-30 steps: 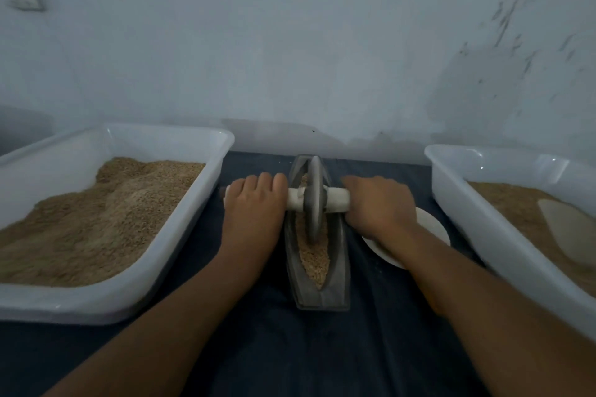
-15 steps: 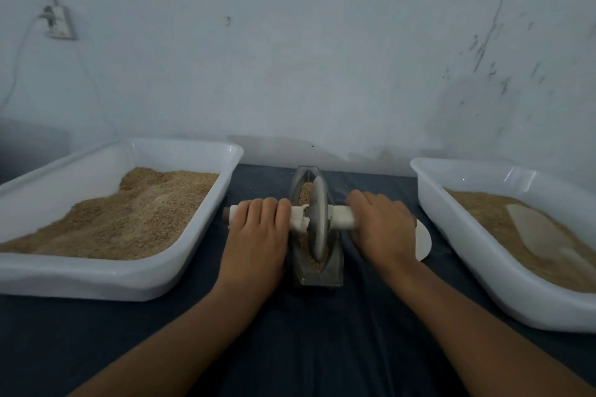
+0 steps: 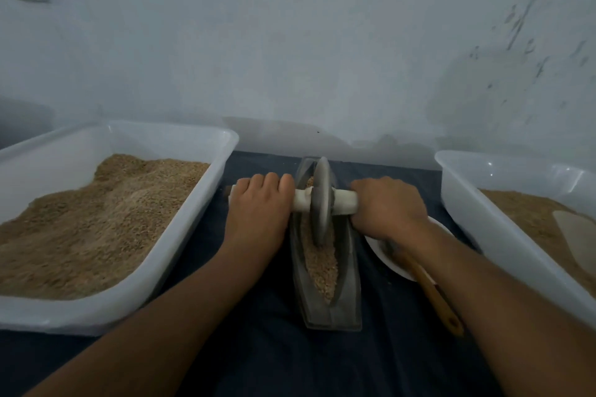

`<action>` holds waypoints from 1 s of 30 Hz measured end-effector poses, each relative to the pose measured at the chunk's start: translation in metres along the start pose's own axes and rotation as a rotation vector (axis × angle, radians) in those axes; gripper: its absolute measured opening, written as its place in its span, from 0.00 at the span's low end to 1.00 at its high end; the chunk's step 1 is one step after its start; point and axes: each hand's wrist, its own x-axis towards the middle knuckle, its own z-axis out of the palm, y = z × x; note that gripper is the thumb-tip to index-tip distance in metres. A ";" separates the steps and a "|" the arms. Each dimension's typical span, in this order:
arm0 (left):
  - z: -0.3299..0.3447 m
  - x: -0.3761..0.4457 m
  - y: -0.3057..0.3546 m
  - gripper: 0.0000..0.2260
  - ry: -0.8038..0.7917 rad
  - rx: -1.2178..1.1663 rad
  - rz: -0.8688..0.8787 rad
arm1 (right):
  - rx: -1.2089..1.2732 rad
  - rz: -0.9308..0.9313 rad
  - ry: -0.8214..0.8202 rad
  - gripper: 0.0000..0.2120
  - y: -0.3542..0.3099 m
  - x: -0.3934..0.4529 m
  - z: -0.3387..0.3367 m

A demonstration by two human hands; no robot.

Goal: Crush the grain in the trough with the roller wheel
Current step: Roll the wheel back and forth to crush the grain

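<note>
Trough [image 3: 345,309] at centre of the worktop [image 3: 264,358], roller wheel [image 3: 320,200] in it; grain tubs at nine [image 3: 193,235] and three o'clock [image 3: 503,235].

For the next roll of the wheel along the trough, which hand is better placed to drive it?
Neither alone. The left hand and right hand each grip one end of the white axle, either side of the wheel standing in the trough, so both should push together.
</note>
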 end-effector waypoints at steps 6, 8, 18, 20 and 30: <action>0.016 0.031 -0.006 0.11 -0.064 0.048 -0.071 | 0.086 -0.032 -0.438 0.06 0.007 0.048 -0.020; 0.019 0.039 -0.009 0.11 -0.091 0.054 -0.079 | 0.129 -0.013 -0.553 0.05 0.006 0.059 -0.023; 0.005 0.032 -0.004 0.11 -0.104 0.032 -0.064 | 0.128 -0.027 -0.449 0.04 0.006 0.041 -0.022; -0.001 0.024 0.000 0.11 -0.076 0.021 -0.046 | 0.091 -0.029 -0.315 0.05 0.005 0.026 -0.017; -0.025 -0.040 0.008 0.09 0.033 0.005 0.045 | -0.039 0.022 0.386 0.22 -0.021 -0.061 -0.007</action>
